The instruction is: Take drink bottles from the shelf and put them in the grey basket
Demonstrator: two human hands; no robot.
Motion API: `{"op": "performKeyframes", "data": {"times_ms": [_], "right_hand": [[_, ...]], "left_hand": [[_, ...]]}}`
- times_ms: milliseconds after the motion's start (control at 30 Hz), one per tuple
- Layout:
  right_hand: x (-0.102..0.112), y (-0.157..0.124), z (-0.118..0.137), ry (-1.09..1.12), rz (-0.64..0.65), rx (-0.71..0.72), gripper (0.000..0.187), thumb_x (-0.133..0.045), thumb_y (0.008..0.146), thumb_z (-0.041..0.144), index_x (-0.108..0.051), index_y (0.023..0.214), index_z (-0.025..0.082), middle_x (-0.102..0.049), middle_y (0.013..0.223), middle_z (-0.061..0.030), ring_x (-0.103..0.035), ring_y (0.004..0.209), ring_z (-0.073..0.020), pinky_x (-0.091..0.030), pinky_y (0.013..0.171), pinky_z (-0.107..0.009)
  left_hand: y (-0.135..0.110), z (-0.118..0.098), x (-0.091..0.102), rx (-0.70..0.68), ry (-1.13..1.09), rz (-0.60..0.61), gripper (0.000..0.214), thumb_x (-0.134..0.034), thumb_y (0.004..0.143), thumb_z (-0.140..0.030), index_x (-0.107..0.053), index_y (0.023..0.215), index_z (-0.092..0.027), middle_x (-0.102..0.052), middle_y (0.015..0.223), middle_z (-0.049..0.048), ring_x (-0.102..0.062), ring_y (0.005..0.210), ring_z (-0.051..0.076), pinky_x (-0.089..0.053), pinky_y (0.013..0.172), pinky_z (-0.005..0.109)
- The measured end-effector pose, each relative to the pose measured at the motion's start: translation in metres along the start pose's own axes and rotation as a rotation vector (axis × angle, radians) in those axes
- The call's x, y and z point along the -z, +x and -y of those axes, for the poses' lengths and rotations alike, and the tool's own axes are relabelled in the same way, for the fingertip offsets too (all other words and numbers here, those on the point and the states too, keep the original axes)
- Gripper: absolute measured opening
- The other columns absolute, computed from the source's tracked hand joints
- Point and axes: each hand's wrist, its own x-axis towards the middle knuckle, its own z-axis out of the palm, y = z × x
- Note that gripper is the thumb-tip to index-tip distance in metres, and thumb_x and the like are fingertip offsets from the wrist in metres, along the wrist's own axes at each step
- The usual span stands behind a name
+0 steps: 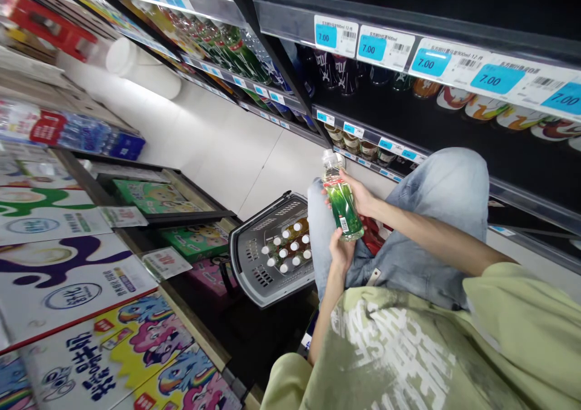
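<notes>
A clear drink bottle with a green label (pixel 344 207) and a white cap is held over my lap, tilted, its cap pointing away from me. My right hand (pixel 356 193) wraps the bottle's upper part from the right side. At its base, my left hand (pixel 341 251) grips the bottom end with the fingers partly hidden. Just left of my knee stands a grey shopping basket (pixel 245 280) on the floor. Several white-capped bottles (pixel 290 240) stand upright inside it.
Drink shelves with a price-tag rail (pixel 385 47) run along the right and top. Boxed goods (pixel 77 277) are stacked at the left, beside wrapped bottle packs (pixel 91 135). The pale aisle floor (pixel 218 138) lies between them, with a white cylindrical object (pixel 143 71) farther off.
</notes>
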Motion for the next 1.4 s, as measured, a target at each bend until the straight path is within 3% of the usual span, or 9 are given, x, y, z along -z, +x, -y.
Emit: {"op": "performKeyframes", "data": {"times_ms": [167, 300, 367, 500, 700, 933, 1133, 1400], "right_hand": [[-0.004, -0.004, 0.003, 0.015, 0.007, -0.008, 0.059, -0.048, 0.112, 0.064, -0.075, 0.114, 0.012, -0.077, 0.077, -0.0100, -0.072, 0.059, -0.0206, -0.059, 0.051, -0.028], [-0.002, -0.004, 0.003, 0.021, 0.034, -0.028, 0.061, -0.049, 0.111, 0.066, -0.075, 0.113, 0.011, -0.077, 0.075, -0.0103, -0.073, 0.060, -0.0210, -0.059, 0.050, -0.028], [0.000, -0.001, 0.002, 0.007, 0.017, -0.027, 0.063, -0.049, 0.110, 0.068, -0.076, 0.114, 0.012, -0.077, 0.075, -0.0098, -0.073, 0.060, -0.0213, -0.059, 0.050, -0.028], [0.003, 0.005, -0.001, 0.024, -0.009, 0.042, 0.061, -0.046, 0.111, 0.067, -0.076, 0.114, 0.014, -0.077, 0.078, -0.0091, -0.074, 0.063, -0.0210, -0.061, 0.055, -0.029], [0.000, 0.004, 0.000, -0.035, -0.041, 0.007, 0.067, -0.035, 0.112, 0.066, -0.076, 0.107, 0.014, -0.077, 0.077, -0.0126, -0.073, 0.061, -0.0223, -0.061, 0.056, -0.031], [-0.001, 0.003, -0.001, -0.043, -0.073, 0.128, 0.055, -0.052, 0.107, 0.068, -0.074, 0.105, 0.018, -0.080, 0.085, -0.0094, -0.076, 0.068, -0.0245, -0.067, 0.063, -0.037], [-0.003, 0.003, -0.002, 0.003, -0.114, 0.137, 0.055, -0.052, 0.109, 0.064, -0.074, 0.102, 0.015, -0.081, 0.091, -0.0098, -0.075, 0.065, -0.0214, -0.066, 0.061, -0.034], [0.000, 0.002, -0.003, -0.023, -0.185, 0.137, 0.056, -0.051, 0.109, 0.066, -0.076, 0.102, 0.016, -0.082, 0.092, -0.0096, -0.076, 0.068, -0.0219, -0.068, 0.066, -0.036]], "left_hand": [[0.001, 0.002, 0.003, -0.007, -0.003, 0.027, 0.055, -0.044, 0.108, -0.056, -0.073, 0.122, -0.011, -0.073, 0.124, 0.0204, -0.065, 0.133, 0.045, -0.058, 0.095, 0.051], [0.003, 0.007, 0.010, -0.037, -0.035, 0.053, 0.064, -0.072, 0.085, -0.067, -0.074, 0.127, -0.018, -0.075, 0.124, 0.0174, -0.063, 0.135, 0.046, -0.060, 0.100, 0.056], [0.004, 0.008, 0.013, -0.045, -0.048, 0.049, 0.066, -0.078, 0.079, -0.065, -0.074, 0.128, -0.020, -0.075, 0.122, 0.0158, -0.064, 0.135, 0.046, -0.060, 0.102, 0.057], [0.009, 0.010, 0.015, -0.040, -0.069, 0.060, 0.062, -0.075, 0.083, -0.060, -0.073, 0.130, -0.020, -0.077, 0.117, 0.0133, -0.065, 0.133, 0.047, -0.060, 0.101, 0.058], [0.010, 0.011, 0.009, -0.031, -0.209, 0.073, 0.072, -0.087, 0.074, -0.056, -0.073, 0.134, -0.019, -0.078, 0.122, 0.0144, -0.069, 0.126, 0.043, -0.060, 0.099, 0.053], [0.011, 0.009, 0.006, -0.066, -0.282, 0.082, 0.068, -0.093, 0.074, -0.053, -0.074, 0.128, -0.016, -0.078, 0.120, 0.0126, -0.071, 0.118, 0.036, -0.057, 0.098, 0.046], [0.011, 0.009, 0.007, -0.061, -0.292, 0.098, 0.062, -0.094, 0.073, -0.053, -0.074, 0.116, -0.014, -0.077, 0.118, 0.0130, -0.070, 0.116, 0.033, -0.055, 0.098, 0.042], [0.011, 0.010, 0.007, -0.071, -0.267, 0.096, 0.066, -0.095, 0.071, -0.058, -0.072, 0.115, -0.015, -0.076, 0.111, 0.0115, -0.071, 0.107, 0.030, -0.055, 0.093, 0.039]]}}
